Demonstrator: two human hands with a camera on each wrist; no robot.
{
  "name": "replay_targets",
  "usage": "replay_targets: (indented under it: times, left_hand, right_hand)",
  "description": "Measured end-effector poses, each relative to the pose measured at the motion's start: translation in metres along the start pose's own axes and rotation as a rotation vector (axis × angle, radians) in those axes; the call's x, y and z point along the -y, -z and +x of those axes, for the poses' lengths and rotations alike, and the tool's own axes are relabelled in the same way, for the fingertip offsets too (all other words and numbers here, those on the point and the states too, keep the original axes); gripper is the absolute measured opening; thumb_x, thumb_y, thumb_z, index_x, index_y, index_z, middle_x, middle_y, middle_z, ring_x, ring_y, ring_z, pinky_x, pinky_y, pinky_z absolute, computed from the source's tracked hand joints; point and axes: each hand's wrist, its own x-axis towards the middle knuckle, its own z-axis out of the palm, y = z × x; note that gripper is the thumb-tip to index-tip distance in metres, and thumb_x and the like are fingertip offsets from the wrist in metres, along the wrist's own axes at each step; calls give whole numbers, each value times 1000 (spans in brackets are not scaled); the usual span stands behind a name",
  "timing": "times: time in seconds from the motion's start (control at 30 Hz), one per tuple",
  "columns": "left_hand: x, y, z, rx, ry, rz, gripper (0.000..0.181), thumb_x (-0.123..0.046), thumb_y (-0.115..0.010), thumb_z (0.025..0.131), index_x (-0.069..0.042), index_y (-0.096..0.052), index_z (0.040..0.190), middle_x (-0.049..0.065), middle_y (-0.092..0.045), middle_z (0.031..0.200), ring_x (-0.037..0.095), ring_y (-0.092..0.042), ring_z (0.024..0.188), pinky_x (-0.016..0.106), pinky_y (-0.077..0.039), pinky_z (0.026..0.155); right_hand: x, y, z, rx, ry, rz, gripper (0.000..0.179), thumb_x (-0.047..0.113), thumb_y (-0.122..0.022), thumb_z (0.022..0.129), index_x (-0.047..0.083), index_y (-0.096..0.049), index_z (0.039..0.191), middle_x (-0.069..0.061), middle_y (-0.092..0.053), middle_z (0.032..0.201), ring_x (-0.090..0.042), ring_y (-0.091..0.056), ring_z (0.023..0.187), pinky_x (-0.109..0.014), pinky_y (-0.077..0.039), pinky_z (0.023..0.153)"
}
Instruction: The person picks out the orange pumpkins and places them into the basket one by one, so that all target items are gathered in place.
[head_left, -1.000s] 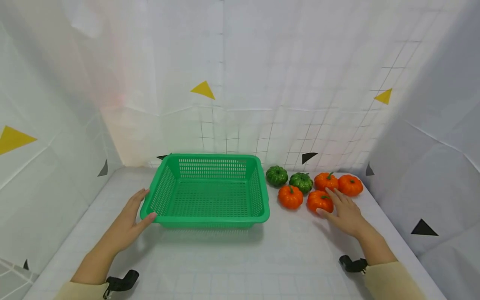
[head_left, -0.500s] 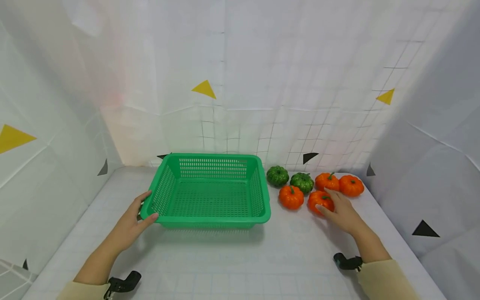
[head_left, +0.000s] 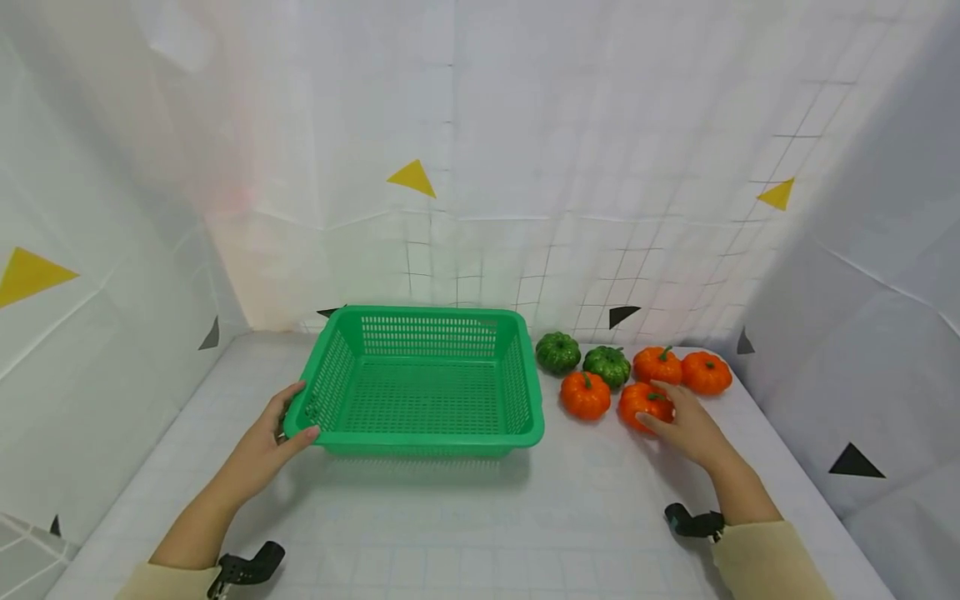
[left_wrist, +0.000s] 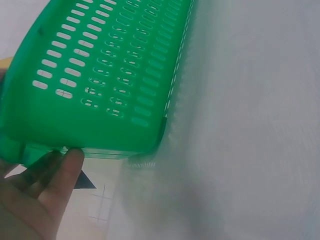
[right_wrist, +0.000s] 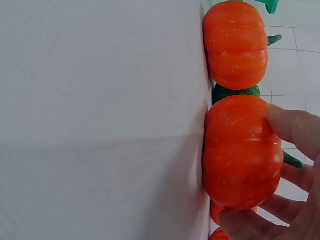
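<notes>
A green plastic basket [head_left: 420, 439] with slotted walls sits left of centre on the table. My left hand [head_left: 258, 450] grips its left front corner, thumb at the front and fingers along the left side; the left wrist view shows fingertips [left_wrist: 75, 155] up against the rim. To the right, my right hand [head_left: 693, 427] holds a small orange pumpkin [right_wrist: 242, 155] between thumb and fingers. This pumpkin has a green stem and sits at the table surface. The far fingers curve around its other side.
Two green pumpkins [head_left: 558, 353] stand beside the basket's right wall. Another orange pumpkin [head_left: 585, 396] lies in front of them, and two more orange pumpkins [head_left: 706, 372] sit behind my right hand. White sheeting [head_left: 480, 167] encloses the back and sides.
My right hand has moved in a little and its thumb and fingers have come together on the front orange pumpkin. My left hand has settled closer onto the basket's corner.
</notes>
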Motion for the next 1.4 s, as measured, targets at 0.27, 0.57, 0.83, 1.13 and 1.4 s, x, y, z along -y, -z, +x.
replay_targets:
  times: [0.27,0.57,0.83,1.13,1.4]
  left_hand:
    - [0,0,1,4,3,-10,79,-23,-62,101,-6,-12,160,30,-24,158,51,-39,134,58,-44,96]
    - [-1,1,2,1,-2,2,79,-23,-62,101,-5,-14,160,29,-26,157,49,-41,134,57,-45,96]
    - [-2,3,0,5,2,1,79,-24,-63,101,-6,-13,160,30,-27,157,50,-44,131,53,-48,93]
    - [-4,3,-1,10,2,-18,79,-24,-63,101,-5,-14,159,29,-27,157,49,-45,131,19,-47,84]
    - [-3,4,0,8,-1,-13,80,-24,-63,101,-4,-13,160,29,-26,157,47,-45,131,17,-46,84]
  right_hand:
    - [-3,2,0,-17,-14,11,81,46,-71,91,-4,-39,147,-36,-37,144,-54,-41,125,-69,-36,99]
    - [1,10,-4,-36,8,39,79,44,-74,90,-5,-44,144,-32,-43,143,-52,-46,122,-67,-40,97]
    - [20,24,-10,-12,-11,49,85,52,-72,89,-3,-42,147,-30,-40,146,-55,-46,122,-64,-47,90]
    - [59,41,-21,-16,35,89,87,53,-72,88,0,-41,149,-29,-39,148,-54,-46,123,-62,-50,86]
    - [105,52,-28,-1,86,129,83,51,-73,88,3,-43,149,-24,-43,147,-50,-49,124,-58,-51,89]
